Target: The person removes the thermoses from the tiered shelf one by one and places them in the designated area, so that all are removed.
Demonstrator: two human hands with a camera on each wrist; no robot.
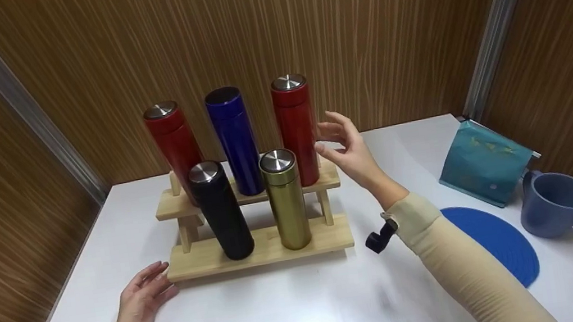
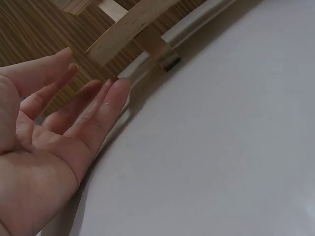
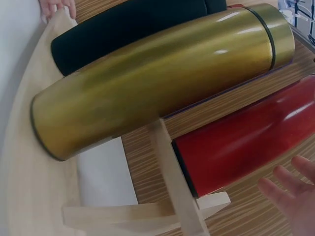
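A teal bag is standing on the white table, far out at three o'clock. A blue cup is sitting just beside the bag, at its four o'clock. A flat blue mat is lying near the cup, at its nine o'clock. Brown wooden walls are standing around the table.

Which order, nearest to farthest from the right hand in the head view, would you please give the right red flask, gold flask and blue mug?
1. Right red flask, just left of the right hand.
2. Gold flask, lower step, further left.
3. Blue mug, far right.
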